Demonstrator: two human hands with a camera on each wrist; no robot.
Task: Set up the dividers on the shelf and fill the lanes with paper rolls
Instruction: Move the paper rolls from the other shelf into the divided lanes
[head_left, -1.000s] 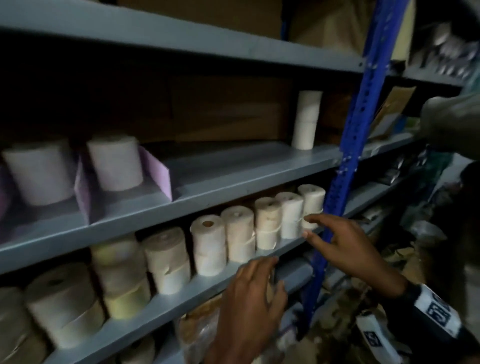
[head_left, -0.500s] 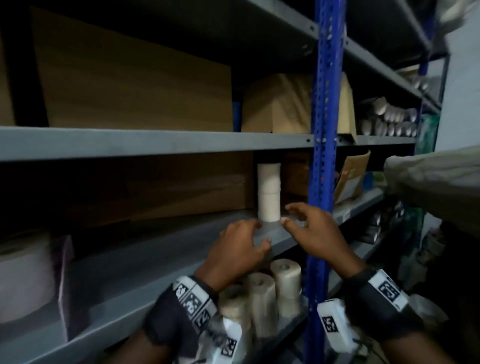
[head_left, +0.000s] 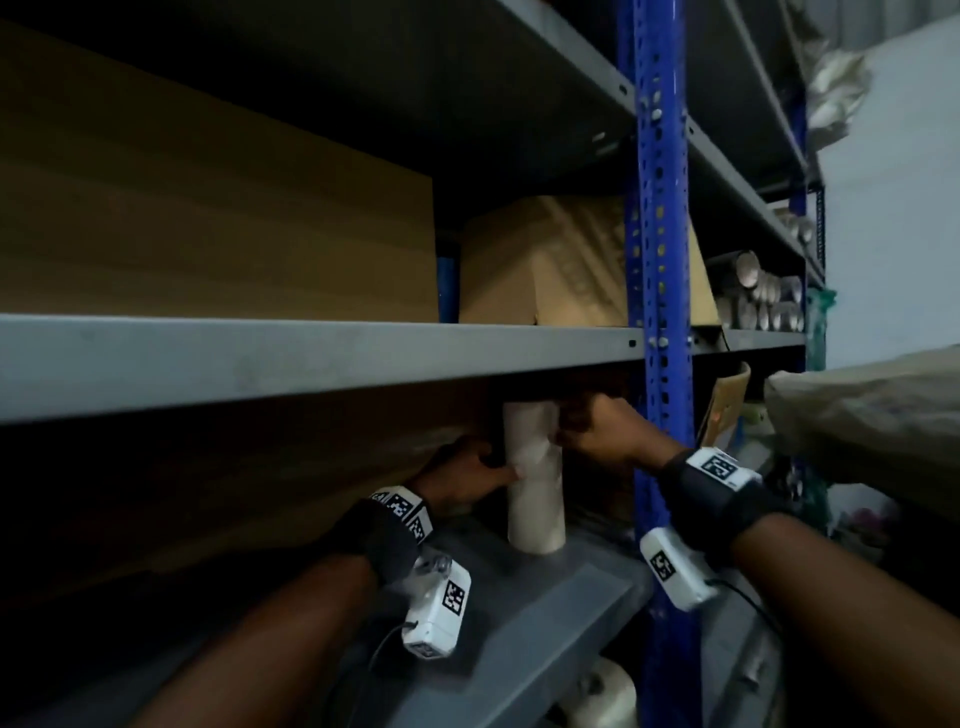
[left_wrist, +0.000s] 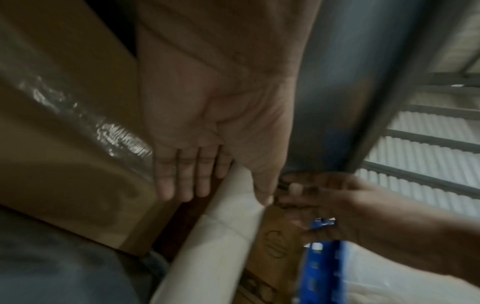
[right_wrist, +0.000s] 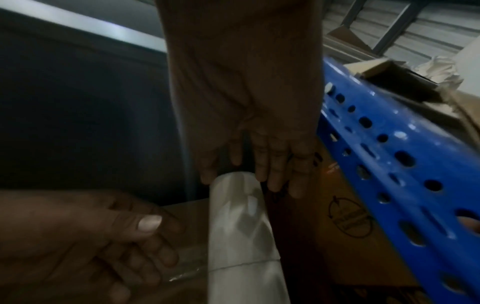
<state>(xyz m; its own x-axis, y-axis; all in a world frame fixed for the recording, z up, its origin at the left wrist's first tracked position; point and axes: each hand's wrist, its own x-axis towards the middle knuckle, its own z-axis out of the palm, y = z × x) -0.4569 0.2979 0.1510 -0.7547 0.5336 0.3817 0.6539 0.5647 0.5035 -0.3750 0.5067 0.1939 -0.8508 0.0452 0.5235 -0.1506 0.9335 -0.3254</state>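
Note:
Two white paper rolls stand stacked (head_left: 535, 509) upright on the grey shelf (head_left: 545, 613), just left of the blue upright. My left hand (head_left: 498, 467) is at the stack's left side near the seam, thumb on the front and fingers behind it. In the left wrist view the stack (left_wrist: 226, 236) runs out between the thumb and fingers of my left hand (left_wrist: 221, 195). My right hand (head_left: 571, 431) holds the top roll from the right. In the right wrist view, my right hand (right_wrist: 233, 172) has its fingertips around the top end of the stack (right_wrist: 241, 226). No dividers are in view.
A blue perforated upright (head_left: 657, 260) stands right beside my right wrist. A taped cardboard box (left_wrist: 64, 144) sits close to the left of the stack. Boxes (head_left: 208, 234) fill the shelf above. More rolls (head_left: 602, 696) stand on the shelf below. A bulky sack (head_left: 872, 415) is at the right.
Both hands went from the shelf's front edge in to the stacked rolls and took hold of them. The view has dropped lower and come nearer to the shelf.

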